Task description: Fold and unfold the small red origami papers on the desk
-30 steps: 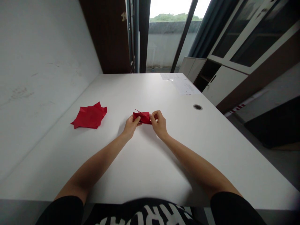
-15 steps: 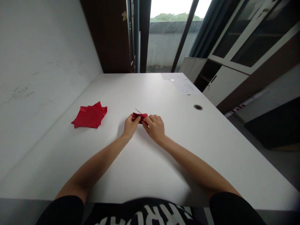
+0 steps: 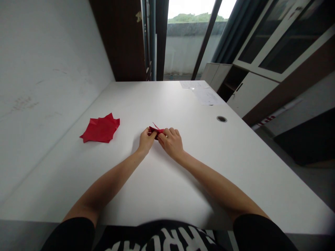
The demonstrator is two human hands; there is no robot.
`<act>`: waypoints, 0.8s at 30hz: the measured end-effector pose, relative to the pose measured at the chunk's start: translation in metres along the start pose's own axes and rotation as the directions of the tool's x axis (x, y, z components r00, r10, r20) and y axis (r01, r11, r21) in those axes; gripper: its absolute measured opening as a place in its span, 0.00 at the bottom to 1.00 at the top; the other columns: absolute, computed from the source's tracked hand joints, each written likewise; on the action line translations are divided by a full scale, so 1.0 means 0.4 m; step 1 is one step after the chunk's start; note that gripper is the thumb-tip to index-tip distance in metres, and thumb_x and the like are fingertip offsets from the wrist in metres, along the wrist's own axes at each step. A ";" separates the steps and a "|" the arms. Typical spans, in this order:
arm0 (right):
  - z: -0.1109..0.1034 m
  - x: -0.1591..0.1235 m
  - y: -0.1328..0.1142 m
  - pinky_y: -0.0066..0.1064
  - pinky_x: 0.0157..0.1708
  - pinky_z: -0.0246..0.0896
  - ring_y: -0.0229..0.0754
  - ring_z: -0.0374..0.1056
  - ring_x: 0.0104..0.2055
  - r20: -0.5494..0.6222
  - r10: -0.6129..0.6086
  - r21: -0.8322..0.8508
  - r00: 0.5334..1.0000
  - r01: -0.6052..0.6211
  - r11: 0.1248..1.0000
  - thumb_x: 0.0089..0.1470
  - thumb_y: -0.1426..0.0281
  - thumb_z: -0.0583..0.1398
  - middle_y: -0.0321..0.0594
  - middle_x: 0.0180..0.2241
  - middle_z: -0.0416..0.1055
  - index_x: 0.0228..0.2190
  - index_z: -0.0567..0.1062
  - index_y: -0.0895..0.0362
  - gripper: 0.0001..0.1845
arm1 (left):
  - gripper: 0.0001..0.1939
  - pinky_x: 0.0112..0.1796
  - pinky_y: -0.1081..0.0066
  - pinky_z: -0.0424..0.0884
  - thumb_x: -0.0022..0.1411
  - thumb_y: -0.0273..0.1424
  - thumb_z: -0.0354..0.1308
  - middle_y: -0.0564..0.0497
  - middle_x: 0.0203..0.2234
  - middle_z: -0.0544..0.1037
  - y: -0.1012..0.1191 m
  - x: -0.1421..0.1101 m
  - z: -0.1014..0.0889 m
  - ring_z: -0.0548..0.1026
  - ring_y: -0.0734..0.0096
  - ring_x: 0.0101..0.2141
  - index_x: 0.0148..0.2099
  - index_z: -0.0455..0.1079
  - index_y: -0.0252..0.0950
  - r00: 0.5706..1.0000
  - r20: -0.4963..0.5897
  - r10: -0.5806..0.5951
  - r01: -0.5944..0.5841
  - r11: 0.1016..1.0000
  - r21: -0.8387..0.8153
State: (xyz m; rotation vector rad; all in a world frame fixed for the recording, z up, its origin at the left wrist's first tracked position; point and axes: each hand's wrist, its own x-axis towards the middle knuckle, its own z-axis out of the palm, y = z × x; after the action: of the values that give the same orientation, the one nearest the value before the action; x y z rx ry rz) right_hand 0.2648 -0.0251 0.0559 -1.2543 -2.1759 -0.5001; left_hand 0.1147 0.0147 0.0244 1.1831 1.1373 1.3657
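Note:
A small folded piece of red paper (image 3: pixel 155 130) lies on the white table (image 3: pixel 162 181) between my hands, mostly covered by them. My left hand (image 3: pixel 146 140) pinches its left end with the fingers closed. My right hand (image 3: pixel 170 142) rests over its right part, fingers curled down and pressed on it. Only a thin red edge and a pointed tip show above my fingers.
A loose stack of red paper sheets (image 3: pixel 101 129) lies to the left near the wall. White printed sheets (image 3: pixel 202 93) sit at the far right of the table. A round cable hole (image 3: pixel 221 119) is at the right. A cabinet stands beyond the right edge.
My right hand has slid left over the red paper, covering most of it. The paper now looks narrower than a second ago. My left hand has stayed in place.

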 end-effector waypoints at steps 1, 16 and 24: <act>0.001 -0.001 0.000 0.42 0.42 0.47 0.48 0.56 0.41 0.002 -0.013 -0.002 1.000 0.013 1.000 0.69 0.66 0.54 0.45 0.37 0.71 0.34 0.74 0.54 0.13 | 0.10 0.37 0.67 0.74 0.58 0.36 0.65 0.50 0.32 0.79 0.001 0.001 0.001 0.75 0.68 0.33 0.39 0.74 0.36 1.000 -0.002 -0.008 0.008 1.000 -0.004; 0.013 0.002 -0.009 0.43 0.42 0.47 0.49 0.58 0.43 0.061 -0.065 0.003 0.996 0.065 0.998 0.67 0.70 0.56 0.45 0.40 0.73 0.34 0.76 0.54 0.10 | 0.13 0.35 0.67 0.74 0.56 0.39 0.66 0.49 0.33 0.78 0.000 -0.001 0.003 0.74 0.69 0.32 0.40 0.74 0.35 0.996 -0.011 -0.089 0.088 0.994 -0.060; 0.018 0.004 0.002 0.41 0.42 0.52 0.48 0.61 0.42 0.111 0.135 0.162 0.985 -0.151 0.975 0.65 0.67 0.60 0.43 0.39 0.74 0.38 0.79 0.53 0.07 | 0.11 0.35 0.69 0.71 0.58 0.38 0.65 0.49 0.34 0.79 0.025 -0.010 0.010 0.73 0.70 0.33 0.40 0.76 0.36 0.996 0.090 0.001 0.004 0.998 -0.061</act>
State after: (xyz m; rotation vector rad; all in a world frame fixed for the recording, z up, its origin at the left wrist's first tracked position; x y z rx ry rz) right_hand 0.2628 -0.0196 0.0512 -1.3542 -2.1383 -0.1928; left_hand 0.1179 0.0098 0.0342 1.1877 1.0262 1.3235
